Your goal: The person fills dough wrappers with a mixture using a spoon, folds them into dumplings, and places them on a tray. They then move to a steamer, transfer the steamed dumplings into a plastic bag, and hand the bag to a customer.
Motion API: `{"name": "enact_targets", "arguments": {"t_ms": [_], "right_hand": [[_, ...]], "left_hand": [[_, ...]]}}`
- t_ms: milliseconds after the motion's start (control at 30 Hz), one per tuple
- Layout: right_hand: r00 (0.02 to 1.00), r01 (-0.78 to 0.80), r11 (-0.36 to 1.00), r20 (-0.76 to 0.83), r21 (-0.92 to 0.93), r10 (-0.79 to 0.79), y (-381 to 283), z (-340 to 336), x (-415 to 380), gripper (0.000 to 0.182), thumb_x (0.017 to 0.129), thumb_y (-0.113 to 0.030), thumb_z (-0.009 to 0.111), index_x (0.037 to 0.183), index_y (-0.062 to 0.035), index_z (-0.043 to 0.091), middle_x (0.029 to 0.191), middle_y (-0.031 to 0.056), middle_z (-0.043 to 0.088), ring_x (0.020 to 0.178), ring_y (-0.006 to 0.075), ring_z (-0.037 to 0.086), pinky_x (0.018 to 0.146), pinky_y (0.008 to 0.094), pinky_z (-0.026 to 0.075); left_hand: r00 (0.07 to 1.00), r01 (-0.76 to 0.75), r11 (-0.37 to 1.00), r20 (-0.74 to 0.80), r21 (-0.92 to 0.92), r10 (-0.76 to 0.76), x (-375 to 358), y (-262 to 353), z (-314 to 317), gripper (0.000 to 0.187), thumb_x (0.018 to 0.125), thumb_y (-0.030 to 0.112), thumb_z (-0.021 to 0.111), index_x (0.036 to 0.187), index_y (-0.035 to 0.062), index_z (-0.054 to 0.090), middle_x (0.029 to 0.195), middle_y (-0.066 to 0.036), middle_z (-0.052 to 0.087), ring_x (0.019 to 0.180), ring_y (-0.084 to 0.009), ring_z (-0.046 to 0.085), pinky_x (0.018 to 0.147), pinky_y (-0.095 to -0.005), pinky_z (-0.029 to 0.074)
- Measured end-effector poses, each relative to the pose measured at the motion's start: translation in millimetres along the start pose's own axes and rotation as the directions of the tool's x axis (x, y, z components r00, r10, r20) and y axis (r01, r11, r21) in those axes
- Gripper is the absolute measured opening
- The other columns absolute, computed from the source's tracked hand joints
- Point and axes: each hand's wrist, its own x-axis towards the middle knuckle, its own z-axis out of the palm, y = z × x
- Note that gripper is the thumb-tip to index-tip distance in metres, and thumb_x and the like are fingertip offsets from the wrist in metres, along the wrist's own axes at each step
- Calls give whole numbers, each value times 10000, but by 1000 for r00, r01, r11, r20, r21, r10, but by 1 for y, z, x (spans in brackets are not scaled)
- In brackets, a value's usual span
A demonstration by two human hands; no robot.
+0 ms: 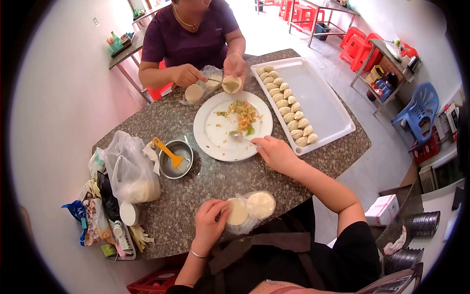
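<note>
My right hand [275, 153] is closed on the handle of a metal spoon [237, 134], its bowl resting on the round white plate [210, 132] beside the chopped filling [244, 115]. Near the table's front edge, my left hand [213, 220] pinches the edge of a round dough wrapper [237, 211]. Another stack of wrappers [261, 205] lies just right of it in clear plastic. Pleated dumplings [284, 103] line the left side of a white tray [328, 112], right of the plate.
Across the table a person [191, 44] holds a filled wrapper [231, 84] and a utensil. A metal bowl [176, 170] with an orange brush [169, 152] stands left of the plate. Plastic bags [129, 169], a jar [129, 214] and packets crowd the table's left edge.
</note>
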Motion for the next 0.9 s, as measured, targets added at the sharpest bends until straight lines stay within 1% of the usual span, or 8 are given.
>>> {"name": "enact_targets", "arguments": {"t_ms": [100,267,333,400,467,567,733,900], "right_hand": [[978,-132,991,-162,2,130,-3,-10,5,302,867,-73,530,1165,-51,575,886,171,601,789,370,635,695,432,526],[987,-123,992,-111,-19,120,18,14,-12,278,864,-54,524,1131,-40,602,907,192,619,774,364,636,693,433,523],[987,-44,998,-152,53,51,11,5,-11,242,874,-71,534,1092,-24,629,865,195,616,770,365,633,688,431,519],[979,-104,989,-162,107,121,7,0,-5,220,890,-95,541,1063,-14,650,838,197,615,774,371,626,690,431,513],[969,-191,976,-138,100,204,11,2,-2,218,897,-97,541,1061,-12,657,837,200,618,780,370,622,698,429,507],[987,-57,986,-142,156,80,11,7,-6,214,898,-72,529,1056,-12,660,836,197,622,776,364,620,703,429,501],[980,-112,974,-141,195,141,9,10,-10,211,890,-78,549,1057,-10,660,829,180,623,779,355,615,708,423,495],[990,-115,969,-53,219,129,-20,9,-31,234,866,-50,577,1085,-32,658,805,160,605,743,343,606,681,407,492]], "left_hand": [[999,43,998,4,54,-43,1,7,-2,171,756,30,709,924,31,673,917,-107,647,851,-280,618,739,-334,500],[987,117,990,124,-78,-107,-1,3,-10,122,794,26,696,906,29,649,923,-81,655,876,-215,617,764,-294,483],[936,348,624,225,-700,-269,-6,8,-12,127,875,46,646,993,17,608,960,-62,658,890,-149,608,780,-273,481],[921,383,547,264,-744,-286,-4,3,-15,140,944,90,574,1061,15,561,1019,-67,650,916,-117,604,803,-264,489],[873,392,232,280,-890,-399,5,4,-16,167,965,105,536,1106,16,541,1048,-78,648,932,-139,626,828,-265,497],[841,370,134,270,-919,-469,21,-6,-9,277,983,128,490,1225,-6,501,1139,-107,625,1043,-187,616,891,-314,509],[761,394,-155,417,-906,-498,38,-40,13,358,974,78,451,1319,-17,439,1278,-149,555,1143,-257,580,942,-371,507],[808,400,-278,479,-874,-344,65,-39,34,413,1016,204,380,1349,-41,381,1376,-184,458,1293,-311,437,1115,-465,339]]}}
